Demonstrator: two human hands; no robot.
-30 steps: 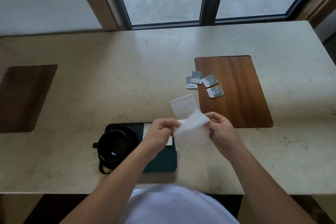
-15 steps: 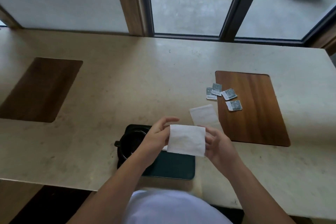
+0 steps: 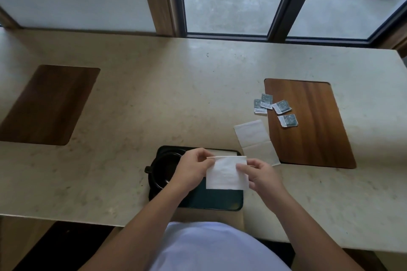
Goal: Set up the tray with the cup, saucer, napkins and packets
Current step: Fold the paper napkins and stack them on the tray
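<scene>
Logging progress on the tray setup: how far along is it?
Done: the cup sits on the tray; whether a saucer is under it cannot be told. In hand: both hands, left and right, hold a folded napkin above the tray. Left: the second napkin and four packets lie on the counter.
</scene>
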